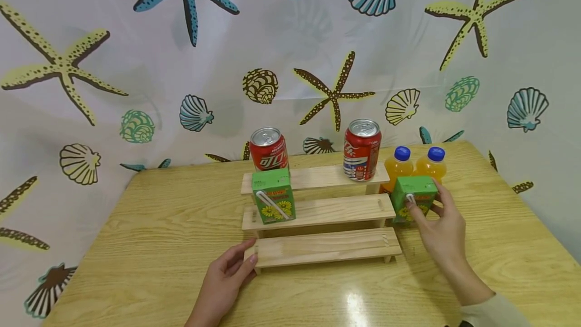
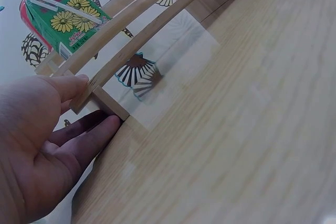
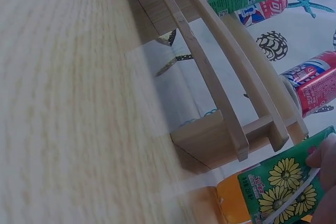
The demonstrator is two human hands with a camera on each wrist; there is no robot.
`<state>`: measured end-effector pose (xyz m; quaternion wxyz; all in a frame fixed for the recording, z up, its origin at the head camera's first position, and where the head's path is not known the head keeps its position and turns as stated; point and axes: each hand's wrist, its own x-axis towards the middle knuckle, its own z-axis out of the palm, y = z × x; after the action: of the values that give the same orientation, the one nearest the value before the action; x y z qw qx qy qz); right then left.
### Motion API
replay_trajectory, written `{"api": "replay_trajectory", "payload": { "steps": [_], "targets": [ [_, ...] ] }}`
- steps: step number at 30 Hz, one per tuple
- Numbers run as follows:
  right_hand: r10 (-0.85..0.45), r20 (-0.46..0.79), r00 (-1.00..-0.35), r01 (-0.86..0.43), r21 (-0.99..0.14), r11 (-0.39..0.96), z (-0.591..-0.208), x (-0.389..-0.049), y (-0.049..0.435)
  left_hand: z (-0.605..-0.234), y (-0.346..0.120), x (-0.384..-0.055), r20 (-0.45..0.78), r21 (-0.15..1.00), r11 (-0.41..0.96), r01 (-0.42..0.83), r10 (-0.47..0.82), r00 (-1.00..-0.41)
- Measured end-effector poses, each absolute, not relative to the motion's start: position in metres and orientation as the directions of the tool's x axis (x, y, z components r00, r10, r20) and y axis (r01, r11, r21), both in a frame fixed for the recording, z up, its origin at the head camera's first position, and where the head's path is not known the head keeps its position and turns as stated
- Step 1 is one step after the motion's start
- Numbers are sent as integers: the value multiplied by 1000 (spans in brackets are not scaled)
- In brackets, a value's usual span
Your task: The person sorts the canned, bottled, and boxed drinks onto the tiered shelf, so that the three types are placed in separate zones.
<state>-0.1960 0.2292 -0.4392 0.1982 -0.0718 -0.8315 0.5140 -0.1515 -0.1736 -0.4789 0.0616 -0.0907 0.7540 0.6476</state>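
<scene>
A three-step wooden rack (image 1: 322,247) stands on the table. My left hand (image 1: 226,277) holds the left end of its lowest step; in the left wrist view the thumb (image 2: 71,83) lies on top of the slat and fingers reach below. My right hand (image 1: 442,231) grips a green drink carton (image 1: 414,197) with a white straw, just right of the rack's middle step. Another green carton (image 1: 274,197) stands on the middle step's left end. Two red cola cans, one at left (image 1: 269,150) and one at right (image 1: 361,151), stand on the top step.
Two orange juice bottles with blue caps, the left one (image 1: 399,164) and the right one (image 1: 433,164), stand behind the held carton, right of the rack. A curtain (image 1: 218,64) printed with shells and starfish hangs behind the wooden table (image 1: 172,216).
</scene>
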Motion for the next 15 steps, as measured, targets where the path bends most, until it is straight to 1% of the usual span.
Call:
{"api": "replay_trajectory", "payload": {
  "steps": [7,15],
  "targets": [
    [325,281,-903,-104,-876,471,-435,-195,233,-480,-174,-152,-208,967,139,-214,-55,-977],
    [336,294,-895,-129,-891,436,-429,-194,234,-480,-175,-152,-202,969,136,-207,-50,-978]
  ]
}}
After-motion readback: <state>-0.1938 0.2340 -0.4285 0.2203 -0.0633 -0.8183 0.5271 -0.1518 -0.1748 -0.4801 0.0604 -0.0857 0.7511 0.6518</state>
